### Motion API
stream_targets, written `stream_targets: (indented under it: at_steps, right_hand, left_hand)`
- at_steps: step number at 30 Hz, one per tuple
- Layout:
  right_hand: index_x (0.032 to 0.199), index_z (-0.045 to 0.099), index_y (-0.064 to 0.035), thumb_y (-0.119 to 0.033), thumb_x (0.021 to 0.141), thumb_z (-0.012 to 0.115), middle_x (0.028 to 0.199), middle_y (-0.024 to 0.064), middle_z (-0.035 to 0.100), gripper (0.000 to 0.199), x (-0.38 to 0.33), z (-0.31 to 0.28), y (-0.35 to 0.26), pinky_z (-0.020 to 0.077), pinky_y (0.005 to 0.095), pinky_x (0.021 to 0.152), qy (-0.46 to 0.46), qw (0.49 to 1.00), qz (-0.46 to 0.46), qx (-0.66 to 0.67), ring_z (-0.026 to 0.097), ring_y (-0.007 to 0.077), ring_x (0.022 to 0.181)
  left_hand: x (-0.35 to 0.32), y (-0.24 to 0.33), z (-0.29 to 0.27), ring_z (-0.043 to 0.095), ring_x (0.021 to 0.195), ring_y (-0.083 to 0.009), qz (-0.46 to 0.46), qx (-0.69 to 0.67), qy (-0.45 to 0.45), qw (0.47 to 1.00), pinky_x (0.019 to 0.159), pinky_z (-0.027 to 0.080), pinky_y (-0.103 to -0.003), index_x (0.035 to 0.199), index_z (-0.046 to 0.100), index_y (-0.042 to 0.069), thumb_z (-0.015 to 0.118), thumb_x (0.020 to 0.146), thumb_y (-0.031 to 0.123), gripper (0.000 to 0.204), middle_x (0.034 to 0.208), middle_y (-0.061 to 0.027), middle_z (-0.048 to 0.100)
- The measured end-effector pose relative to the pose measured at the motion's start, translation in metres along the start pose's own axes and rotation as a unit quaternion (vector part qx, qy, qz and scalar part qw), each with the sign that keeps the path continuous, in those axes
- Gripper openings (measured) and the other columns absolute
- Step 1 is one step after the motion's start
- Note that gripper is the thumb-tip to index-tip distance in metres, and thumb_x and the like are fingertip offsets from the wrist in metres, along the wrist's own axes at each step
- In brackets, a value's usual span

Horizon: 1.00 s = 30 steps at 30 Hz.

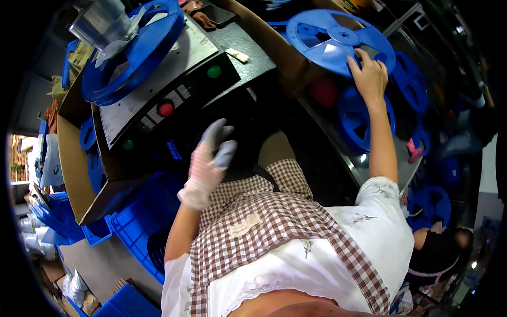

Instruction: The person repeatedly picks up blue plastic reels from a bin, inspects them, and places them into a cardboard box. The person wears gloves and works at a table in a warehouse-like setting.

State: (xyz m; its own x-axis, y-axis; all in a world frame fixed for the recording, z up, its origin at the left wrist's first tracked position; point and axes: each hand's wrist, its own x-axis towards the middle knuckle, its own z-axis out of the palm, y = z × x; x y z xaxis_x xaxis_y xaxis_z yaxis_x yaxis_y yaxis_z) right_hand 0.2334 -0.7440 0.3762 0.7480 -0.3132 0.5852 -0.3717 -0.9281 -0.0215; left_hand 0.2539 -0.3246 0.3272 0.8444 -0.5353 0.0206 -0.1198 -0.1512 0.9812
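At the upper right, my bare right hand is on the near rim of a blue plastic reel, its fingers curled over the edge by one of the cut-out windows. My left hand wears a pale glove with grey fingertips. It hovers above my lap, thumb and fingers apart, with nothing in it. Beyond it stands a machine with a black front panel carrying a red button and green buttons. Another blue reel lies on top of that machine, beside a shiny metal cylinder.
More blue reels sit below and right of my right hand. An open cardboard box with blue parts stands left, near a blue crate. A pink object lies at the right table edge. Another person is at the lower right.
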Motion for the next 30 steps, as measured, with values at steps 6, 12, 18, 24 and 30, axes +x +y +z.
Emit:
stream_targets:
  at_steps: [6, 12, 18, 24, 30]
  right_hand:
    - [0.113, 0.066, -0.0104, -0.029, 0.081, 0.071, 0.068, 0.0031, 0.054, 0.037, -0.112, -0.063, -0.056, 0.0405, 0.0431, 0.094, 0.096, 0.984, -0.004, 0.148, 0.052, 0.0186, 0.063]
    - [0.117, 0.064, -0.0082, -0.016, 0.077, 0.074, 0.101, 0.011, 0.058, 0.042, -0.131, -0.106, -0.096, 0.045, 0.0356, 0.091, -0.053, 0.928, -0.097, 0.355, 0.058, 0.0262, 0.095]
    - [0.134, 0.051, -0.0279, 0.005, 0.075, 0.065, 0.143, 0.004, 0.041, 0.069, -0.056, -0.113, -0.103, 0.0393, 0.0392, 0.109, -0.013, 0.932, -0.339, 0.124, 0.037, 0.0264, 0.135]
    - [0.13, 0.052, -0.0121, 0.009, 0.067, 0.064, 0.144, 0.0048, 0.042, 0.068, -0.039, -0.108, -0.148, 0.0235, 0.0437, 0.118, -0.125, 0.855, -0.491, 0.107, 0.031, 0.0253, 0.139]
    - [0.123, 0.053, -0.0023, -0.014, 0.055, 0.067, 0.112, 0.0161, 0.057, 0.071, -0.044, -0.118, -0.074, 0.0356, 0.0458, 0.108, -0.155, 0.923, -0.295, 0.191, 0.053, 0.0342, 0.113]
  left_hand:
    - [0.039, 0.027, 0.079, 0.057, 0.108, -0.0218, 0.013, -0.151, -0.137, 0.979, 0.096, 0.044, -0.033, 0.138, 0.038, -0.001, 0.064, 0.09, 0.038, 0.067, 0.12, -0.0147, 0.058]
    - [0.023, 0.026, 0.041, 0.047, 0.063, -0.0054, 0.032, -0.144, -0.009, 0.989, 0.058, 0.039, -0.022, 0.086, 0.061, 0.006, 0.061, 0.092, 0.04, 0.035, 0.07, 0.0029, 0.056]
    - [0.022, 0.048, -0.057, 0.059, 0.07, -0.01, 0.1, -0.087, -0.102, 0.986, 0.063, 0.05, -0.024, 0.092, 0.062, -0.002, 0.052, 0.092, 0.053, 0.056, 0.079, -0.004, 0.064]
    - [0.029, 0.066, -0.092, 0.058, 0.078, -0.0092, 0.166, 0.038, -0.105, 0.98, 0.074, 0.049, -0.024, 0.095, 0.061, 0.001, 0.049, 0.095, 0.052, 0.052, 0.087, -0.0047, 0.062]
    - [0.064, 0.074, -0.137, 0.062, 0.104, -0.0171, 0.346, 0.411, 0.209, 0.817, 0.089, 0.054, -0.028, 0.128, 0.053, 0.003, 0.062, 0.091, 0.039, 0.052, 0.111, -0.0118, 0.065]
